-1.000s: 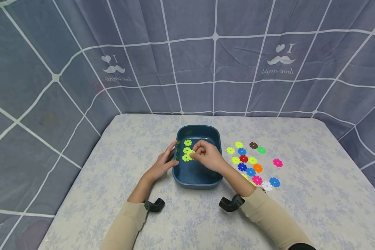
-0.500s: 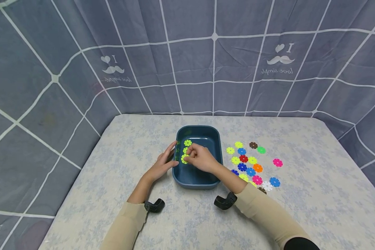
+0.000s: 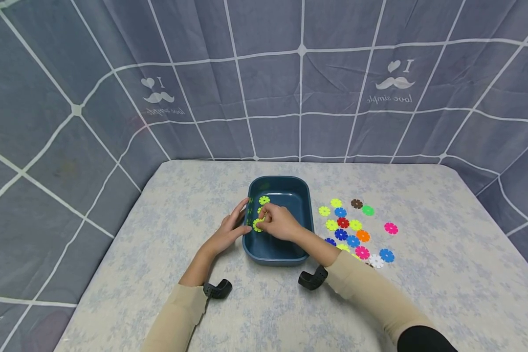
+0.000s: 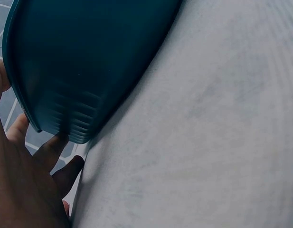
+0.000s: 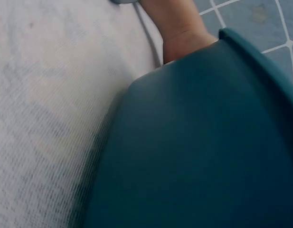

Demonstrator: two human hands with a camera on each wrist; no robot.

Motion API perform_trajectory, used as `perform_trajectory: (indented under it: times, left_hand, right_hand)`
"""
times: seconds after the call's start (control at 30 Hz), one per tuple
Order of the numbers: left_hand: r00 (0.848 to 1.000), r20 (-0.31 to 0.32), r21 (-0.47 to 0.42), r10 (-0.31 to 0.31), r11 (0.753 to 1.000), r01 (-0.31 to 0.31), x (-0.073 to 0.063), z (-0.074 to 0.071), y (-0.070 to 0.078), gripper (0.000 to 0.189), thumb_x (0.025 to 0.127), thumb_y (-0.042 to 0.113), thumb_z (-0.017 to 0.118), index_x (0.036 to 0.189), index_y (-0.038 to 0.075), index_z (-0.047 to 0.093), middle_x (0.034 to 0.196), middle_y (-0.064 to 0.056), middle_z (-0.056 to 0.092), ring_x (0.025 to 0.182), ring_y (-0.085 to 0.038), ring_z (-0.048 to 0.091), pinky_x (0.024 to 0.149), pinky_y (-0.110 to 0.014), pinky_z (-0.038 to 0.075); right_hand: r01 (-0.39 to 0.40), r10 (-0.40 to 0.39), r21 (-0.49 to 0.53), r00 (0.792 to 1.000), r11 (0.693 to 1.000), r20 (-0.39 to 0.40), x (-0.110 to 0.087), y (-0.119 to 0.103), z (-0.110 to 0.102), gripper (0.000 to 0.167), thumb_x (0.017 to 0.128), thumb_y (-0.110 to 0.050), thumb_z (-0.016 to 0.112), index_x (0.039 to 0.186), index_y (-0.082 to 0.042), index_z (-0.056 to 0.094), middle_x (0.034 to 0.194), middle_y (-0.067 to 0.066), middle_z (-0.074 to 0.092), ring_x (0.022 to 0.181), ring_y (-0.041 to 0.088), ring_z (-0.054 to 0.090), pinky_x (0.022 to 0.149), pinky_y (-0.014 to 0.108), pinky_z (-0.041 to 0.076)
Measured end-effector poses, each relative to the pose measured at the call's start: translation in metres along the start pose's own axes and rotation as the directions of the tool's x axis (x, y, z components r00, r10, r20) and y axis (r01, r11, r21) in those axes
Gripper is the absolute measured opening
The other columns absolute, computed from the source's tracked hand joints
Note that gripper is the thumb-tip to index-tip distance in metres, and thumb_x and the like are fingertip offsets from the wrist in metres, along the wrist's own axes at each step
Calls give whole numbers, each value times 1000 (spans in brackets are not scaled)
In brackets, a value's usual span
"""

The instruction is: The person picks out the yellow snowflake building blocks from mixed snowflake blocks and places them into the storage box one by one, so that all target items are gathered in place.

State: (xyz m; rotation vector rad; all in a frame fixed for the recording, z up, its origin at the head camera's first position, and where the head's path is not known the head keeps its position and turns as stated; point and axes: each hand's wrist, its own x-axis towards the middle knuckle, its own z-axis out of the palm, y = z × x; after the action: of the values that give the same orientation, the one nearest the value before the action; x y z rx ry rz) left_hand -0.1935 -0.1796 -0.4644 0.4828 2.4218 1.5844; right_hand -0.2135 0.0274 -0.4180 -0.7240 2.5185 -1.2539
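Observation:
A dark teal plastic tub (image 3: 278,261) stands at the middle of the table. My left hand (image 3: 226,235) rests against its left side, thumb at the rim and fingers spread; in the left wrist view, fingertips touch the ribbed outer wall (image 4: 82,111). Inside the tub my right hand (image 3: 282,223) pinches a yellow snowflake disc (image 3: 257,225) low near the left wall. Another yellow disc (image 3: 264,200) lies farther back, and one between them is mostly hidden by the right fingers. The right wrist view shows the tub's outside wall (image 5: 184,128) and part of the left arm, not the right hand.
Right of the tub, several snowflake discs lie scattered, among them a red one (image 3: 343,223), an orange one (image 3: 363,236), a brown one (image 3: 357,204), a white one (image 3: 376,261) and a pink one (image 3: 391,228). A grey curtain (image 3: 273,88) hangs behind the table (image 3: 449,254).
My right hand has shifted left and slightly down inside the tub, carrying the pinched yellow disc nearer the left wall. The left hand has stayed in place.

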Motion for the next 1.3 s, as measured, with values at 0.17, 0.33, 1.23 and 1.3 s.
perform_trajectory:
  times: [0.17,0.33,1.23,1.3]
  left_hand:
    - [1000,22,-5,-8,1000,8,-3,-2,12,74,97,17,49,159,17,8,157,-19,22,146,-41,0,109,-65,-4]
    - [1000,32,-2,-2,1000,2,-13,-3,42,72,97,11,47,158,7,9,156,-25,21,146,-42,5,110,-64,-3]
    - [999,39,-29,11,1000,-10,-14,-3,42,73,97,11,47,158,10,8,156,-24,21,146,-39,12,111,-64,0]
    - [999,36,-26,14,1000,-13,-14,-3,42,73,97,11,47,158,9,8,156,-24,21,145,-39,15,111,-64,2]
  right_hand:
    - [-23,25,-40,999,999,37,4,3,3,13,90,-12,70,94,-5,60,64,0,57,53,11,50,49,22,38]
    - [-25,32,-84,996,996,79,4,5,7,12,89,-11,70,91,-6,60,63,0,56,53,12,51,50,23,38]
    - [-125,144,-209,987,970,77,8,6,18,17,88,-15,73,87,-7,58,70,1,57,60,14,54,54,24,41]
    - [-131,148,-203,986,970,74,8,6,18,17,87,-15,74,87,-7,59,70,1,58,60,14,54,54,24,41]
